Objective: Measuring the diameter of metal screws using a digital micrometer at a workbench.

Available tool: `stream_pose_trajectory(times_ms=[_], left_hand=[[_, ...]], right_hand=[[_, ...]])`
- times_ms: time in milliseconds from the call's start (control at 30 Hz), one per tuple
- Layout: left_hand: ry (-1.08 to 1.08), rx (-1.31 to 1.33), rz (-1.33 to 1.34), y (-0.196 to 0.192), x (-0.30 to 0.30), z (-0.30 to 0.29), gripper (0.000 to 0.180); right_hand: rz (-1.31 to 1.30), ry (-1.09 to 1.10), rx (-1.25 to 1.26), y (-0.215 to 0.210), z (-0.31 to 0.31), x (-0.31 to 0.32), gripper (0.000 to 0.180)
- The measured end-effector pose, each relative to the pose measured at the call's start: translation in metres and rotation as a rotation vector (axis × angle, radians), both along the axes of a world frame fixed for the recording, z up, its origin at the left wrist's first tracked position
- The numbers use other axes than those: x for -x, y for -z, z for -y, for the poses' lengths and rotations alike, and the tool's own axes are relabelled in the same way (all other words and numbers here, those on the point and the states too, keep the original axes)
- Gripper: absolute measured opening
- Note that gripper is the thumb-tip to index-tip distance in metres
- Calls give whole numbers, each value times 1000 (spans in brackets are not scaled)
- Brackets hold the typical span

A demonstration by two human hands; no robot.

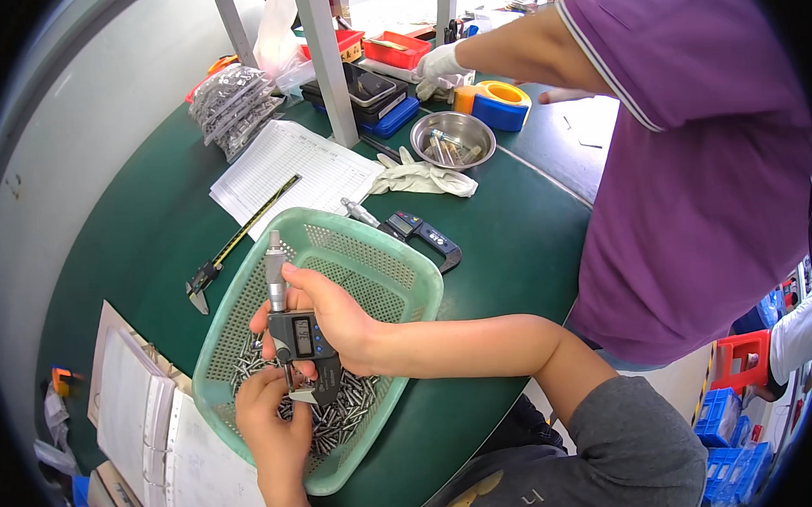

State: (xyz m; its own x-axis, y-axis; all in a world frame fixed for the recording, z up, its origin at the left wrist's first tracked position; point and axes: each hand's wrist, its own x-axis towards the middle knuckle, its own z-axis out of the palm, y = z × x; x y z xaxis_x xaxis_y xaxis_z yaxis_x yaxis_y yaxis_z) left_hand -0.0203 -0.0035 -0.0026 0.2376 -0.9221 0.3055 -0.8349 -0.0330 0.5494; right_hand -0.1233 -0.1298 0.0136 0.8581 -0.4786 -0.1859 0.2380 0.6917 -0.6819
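Note:
A digital micrometer point(303, 335) with a silver thimble and a small screen stands upright over the basket. My right hand point(338, 322) is wrapped round it, thumb near the thimble and fingers behind the frame. Close to the measuring jaws, the fingers of my left hand point(273, 418) are pinched together; what lies between them is hidden. Below both hands a light green perforated plastic basket point(415, 294) holds a heap of small metal pins point(345, 410).
A second micrometer point(423, 235), a caliper point(233, 243), printed sheets point(303, 167), white gloves point(425, 178) and a steel bowl point(454, 141) lie beyond the basket. An open binder point(146, 419) is at left. A co-worker in a purple shirt point(692, 168) stands close at right.

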Motion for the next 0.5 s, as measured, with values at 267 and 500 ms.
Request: stream_pose_trajectory(times_ms=[267, 500], left_hand=[[-31, 204, -673, 7, -12, -7, 9], [-166, 136, -860, -4, -5, -1, 10]], right_hand=[[-15, -7, 4, 0, -1, -2, 59], [-7, -13, -6, 0, 1, 1, 57]])
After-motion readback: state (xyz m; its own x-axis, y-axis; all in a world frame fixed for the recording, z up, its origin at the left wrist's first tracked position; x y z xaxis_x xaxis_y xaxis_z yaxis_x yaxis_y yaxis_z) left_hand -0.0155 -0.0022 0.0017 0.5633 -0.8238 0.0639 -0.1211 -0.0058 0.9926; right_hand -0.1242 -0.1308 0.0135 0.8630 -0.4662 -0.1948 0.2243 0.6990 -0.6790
